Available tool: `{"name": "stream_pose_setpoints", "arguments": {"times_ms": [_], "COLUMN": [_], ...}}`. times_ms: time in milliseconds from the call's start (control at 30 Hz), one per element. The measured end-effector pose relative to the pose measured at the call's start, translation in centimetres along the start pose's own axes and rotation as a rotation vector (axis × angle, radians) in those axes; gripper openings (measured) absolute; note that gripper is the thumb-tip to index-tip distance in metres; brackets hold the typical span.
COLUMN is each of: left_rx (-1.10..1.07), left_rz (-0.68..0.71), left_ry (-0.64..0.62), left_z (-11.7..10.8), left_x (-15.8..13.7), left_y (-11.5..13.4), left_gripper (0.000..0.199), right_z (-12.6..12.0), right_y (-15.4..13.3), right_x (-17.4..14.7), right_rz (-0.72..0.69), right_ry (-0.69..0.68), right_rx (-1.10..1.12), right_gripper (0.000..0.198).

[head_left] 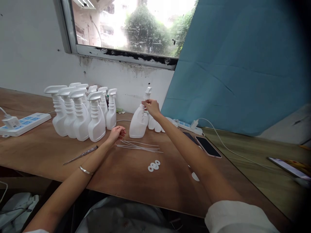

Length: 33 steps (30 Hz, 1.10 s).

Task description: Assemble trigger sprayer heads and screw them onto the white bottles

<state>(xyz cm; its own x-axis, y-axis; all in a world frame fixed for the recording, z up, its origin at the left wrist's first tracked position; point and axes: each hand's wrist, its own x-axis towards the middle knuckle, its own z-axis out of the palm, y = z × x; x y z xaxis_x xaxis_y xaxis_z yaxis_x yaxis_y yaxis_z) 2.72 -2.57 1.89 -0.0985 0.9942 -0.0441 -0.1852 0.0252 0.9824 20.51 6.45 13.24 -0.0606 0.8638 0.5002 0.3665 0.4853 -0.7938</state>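
Observation:
A white plastic spray bottle body (138, 124) stands upright without a spray head on its neck. My right hand (152, 107) is at that neck, thumb and fingers pinched together; what they hold, if anything, is too small to tell. Just behind the hand rises a white trigger spray head (148, 92), its lower part hidden. My left hand (117, 133) hovers left of the bottle with its fingers curled, their contents unclear. Below it lie several thin white tubes (138, 147). Several white ring washers (154, 166) rest nearer to me on the brown table (116, 174).
At left stand several spray bottles (81, 121) with heads on. A screwdriver (81, 155) lies before them, a power strip (26, 124) beyond. More white parts (155, 124), another power strip (189, 127) and a phone (208, 146) sit at right. Wall and blue cloth (230, 64) bound the back.

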Motion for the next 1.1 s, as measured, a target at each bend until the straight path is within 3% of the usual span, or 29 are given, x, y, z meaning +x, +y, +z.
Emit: {"name": "stream_pose_setpoints", "arguments": {"times_ms": [433, 600, 800, 967, 1100], "left_rx": [0.149, 0.351, 0.607, 0.676, 0.646], "left_rz": [0.089, 0.304, 0.367, 0.406, 0.468], "left_ry": [0.051, 0.075, 0.011, 0.009, -0.061], "left_z": [0.5, 1.2, 3.2, 4.8, 4.8], "left_x": [0.3, 1.7, 2.7, 2.3, 1.3], "left_y": [-0.6, -1.5, -2.4, -2.5, -1.1], "left_gripper": [0.022, 0.062, 0.09, 0.089, 0.082], "right_z": [0.5, 0.9, 1.2, 0.1, -1.8], "right_y": [-0.1, -0.3, -0.3, -0.2, -0.7], "right_x": [-1.0, -1.0, -1.7, -2.4, -2.8], "right_rz": [0.056, 0.073, 0.117, 0.087, 0.006], "right_ry": [0.053, 0.136, 0.078, -0.056, -0.114], "right_rx": [0.038, 0.094, 0.324, 0.442, 0.521], "right_gripper": [0.055, 0.049, 0.044, 0.041, 0.039]}}
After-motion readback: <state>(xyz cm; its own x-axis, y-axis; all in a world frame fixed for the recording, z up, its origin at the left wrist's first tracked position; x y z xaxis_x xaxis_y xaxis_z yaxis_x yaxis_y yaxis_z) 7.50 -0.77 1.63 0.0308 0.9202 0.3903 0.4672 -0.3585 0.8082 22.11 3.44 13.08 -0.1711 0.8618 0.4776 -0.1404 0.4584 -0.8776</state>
